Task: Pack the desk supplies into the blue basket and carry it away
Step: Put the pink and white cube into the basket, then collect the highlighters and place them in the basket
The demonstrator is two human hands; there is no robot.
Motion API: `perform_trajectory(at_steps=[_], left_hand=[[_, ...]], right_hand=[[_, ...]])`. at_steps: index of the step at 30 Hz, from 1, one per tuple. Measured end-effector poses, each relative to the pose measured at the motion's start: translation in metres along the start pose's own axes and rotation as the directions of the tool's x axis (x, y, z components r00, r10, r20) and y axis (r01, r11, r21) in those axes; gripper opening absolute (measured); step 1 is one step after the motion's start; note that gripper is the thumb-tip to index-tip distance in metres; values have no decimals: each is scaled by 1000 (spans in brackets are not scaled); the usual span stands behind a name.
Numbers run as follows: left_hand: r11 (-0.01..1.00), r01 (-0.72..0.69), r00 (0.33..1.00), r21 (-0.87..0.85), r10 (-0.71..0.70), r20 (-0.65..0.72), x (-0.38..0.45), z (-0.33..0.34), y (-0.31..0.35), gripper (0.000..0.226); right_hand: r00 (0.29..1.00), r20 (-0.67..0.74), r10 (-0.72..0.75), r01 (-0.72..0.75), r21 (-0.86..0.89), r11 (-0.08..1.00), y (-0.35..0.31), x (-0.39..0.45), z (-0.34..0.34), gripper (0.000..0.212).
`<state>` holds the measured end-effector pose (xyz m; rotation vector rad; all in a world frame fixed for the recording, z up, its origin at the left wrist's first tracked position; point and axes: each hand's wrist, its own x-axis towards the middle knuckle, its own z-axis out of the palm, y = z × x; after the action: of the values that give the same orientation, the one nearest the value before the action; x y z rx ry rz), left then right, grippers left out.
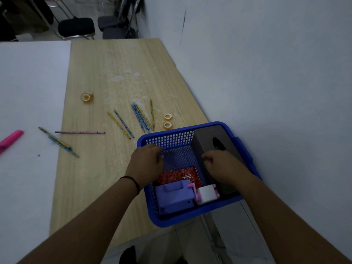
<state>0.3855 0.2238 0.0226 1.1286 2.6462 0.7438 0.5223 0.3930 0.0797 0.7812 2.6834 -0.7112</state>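
While blue basket [190, 219] overhangs desk corner, left hand [147, 161] grip curled on rim; right hand [221, 166] unclear.

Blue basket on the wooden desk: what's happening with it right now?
A person has both hands in the blue plastic mesh basket at the desk's near right corner. The left hand rests at its left wall; the right hand lies on the dark grey tissue box inside. A red notebook, purple sharpener and white tape dispenser are packed. Patterned pencils, tape rolls and a pink highlighter remain outside.
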Motion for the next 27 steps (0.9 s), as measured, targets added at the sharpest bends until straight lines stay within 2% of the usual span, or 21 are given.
perform_trajectory(at_steps=[7,13,15,17,20,27], left_hand=[[989,111,977,-98,-126,-171,-14,-19,-16,31],[968,206,918,-145,-242,-314,-38,-40,-46,20],[961,232,906,-148,-269,-327,-45,-47,-61,15],[955,248,894,-161,-290,-342,-52,-55,-80,9],[944,278,884,-178,-324,-338,-62,-66,-112,6],[883,416,825,-219,-468,-317,-89,-96,-204,9]], right_hand=[[987,-129,-92,83,-78,994,-27,13,8,25],[961,-146,-233,222,-91,971,-76,28,21,20],[945,-155,-289,274,-110,955,-96,34,28,23],[932,-156,-328,310,-127,942,-122,42,37,35],[919,-160,-359,344,-116,932,-159,54,50,22],[902,-63,-426,415,-139,899,-249,89,102,32]])
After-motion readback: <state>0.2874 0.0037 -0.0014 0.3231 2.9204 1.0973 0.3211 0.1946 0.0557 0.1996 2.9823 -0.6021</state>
